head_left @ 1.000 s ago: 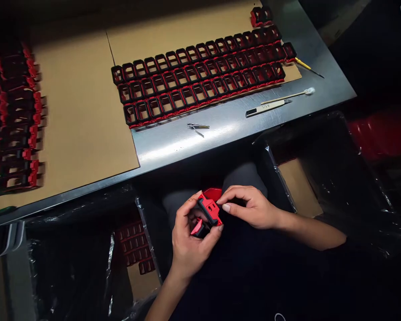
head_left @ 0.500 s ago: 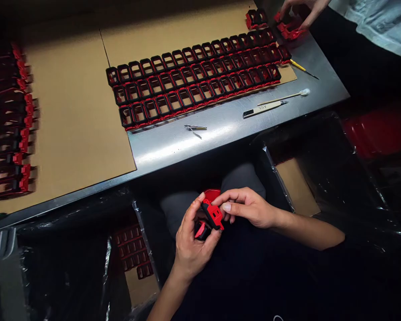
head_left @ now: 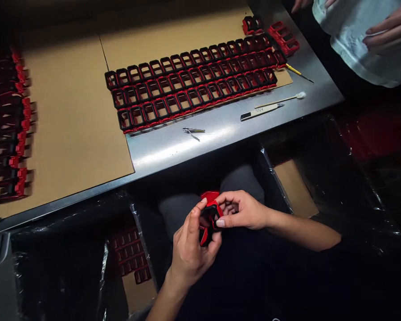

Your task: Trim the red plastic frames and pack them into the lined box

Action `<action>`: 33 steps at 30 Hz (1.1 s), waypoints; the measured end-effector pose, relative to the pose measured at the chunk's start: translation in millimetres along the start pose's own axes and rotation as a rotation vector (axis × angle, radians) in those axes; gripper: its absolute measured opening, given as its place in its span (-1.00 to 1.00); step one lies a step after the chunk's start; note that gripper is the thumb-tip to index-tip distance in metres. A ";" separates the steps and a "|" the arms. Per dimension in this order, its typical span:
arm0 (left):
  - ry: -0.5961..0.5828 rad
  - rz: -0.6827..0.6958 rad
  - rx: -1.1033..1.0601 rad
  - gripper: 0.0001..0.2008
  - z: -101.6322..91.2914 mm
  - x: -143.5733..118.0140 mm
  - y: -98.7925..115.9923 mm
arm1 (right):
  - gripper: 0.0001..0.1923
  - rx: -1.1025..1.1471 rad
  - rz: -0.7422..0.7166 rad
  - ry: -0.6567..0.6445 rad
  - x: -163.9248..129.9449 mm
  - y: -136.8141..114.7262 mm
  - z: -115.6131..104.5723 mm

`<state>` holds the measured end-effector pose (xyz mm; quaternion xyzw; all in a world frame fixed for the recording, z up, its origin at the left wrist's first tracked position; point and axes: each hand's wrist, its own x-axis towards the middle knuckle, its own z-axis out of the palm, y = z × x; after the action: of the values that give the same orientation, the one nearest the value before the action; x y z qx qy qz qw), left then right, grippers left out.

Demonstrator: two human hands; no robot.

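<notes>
A red-and-black plastic frame [head_left: 210, 218] is held between both hands above the lap, its dark opening now tilted toward me. My left hand [head_left: 190, 243] wraps round it from below and the left, fingers closed on its edge. My right hand [head_left: 242, 209] pinches its right side, with the thumb on the black rim and the fingers behind. Beyond the fingertips a flat red piece [head_left: 210, 195] shows in part; what it belongs to is hidden. Rows of similar frames [head_left: 173, 102] stand on the bench in front.
Cardboard [head_left: 76, 129] covers much of the metal bench [head_left: 163, 154]. On its front strip lie a craft knife [head_left: 262, 111], a cotton swab [head_left: 280, 100], a yellow-handled tool [head_left: 294, 70] and small metal bits [head_left: 194, 131]. More frames [head_left: 6, 147] line the left. Another person's hand [head_left: 390, 31] is at upper right.
The frame in my hands has been turned, so its opening shows instead of its red slotted side. The other person has let go of a red part on the bench and drawn back.
</notes>
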<state>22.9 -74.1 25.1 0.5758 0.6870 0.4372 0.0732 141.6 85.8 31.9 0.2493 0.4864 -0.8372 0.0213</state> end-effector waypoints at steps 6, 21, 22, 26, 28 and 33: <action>0.030 -0.199 -0.311 -0.01 1.0 -0.8 6.0 | -0.55 0.338 0.219 -0.175 5.8 9.2 -5.2; -0.051 -0.368 -0.376 -0.02 0.3 -2.5 8.8 | -0.67 0.346 0.202 -0.192 8.6 8.9 -6.8; -0.050 -0.374 -0.368 -0.02 -0.1 -2.3 8.6 | -0.66 0.350 0.202 -0.188 8.4 8.8 -6.5; -0.043 -0.381 -0.330 -0.06 -1.7 -1.8 8.1 | -0.60 0.358 0.212 -0.148 7.3 8.7 -5.0; -0.042 -0.391 -0.322 -0.08 -1.7 -1.1 8.7 | -0.61 0.363 0.219 -0.152 7.4 9.2 -5.1; -0.050 -0.374 -0.233 -0.02 -0.1 5.1 12.1 | -0.66 0.438 0.273 -0.228 11.8 13.1 -8.7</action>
<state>29.9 -70.4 35.5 0.4369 0.7245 0.4780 0.2361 138.4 88.5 12.7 0.2153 0.2505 -0.9343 0.1341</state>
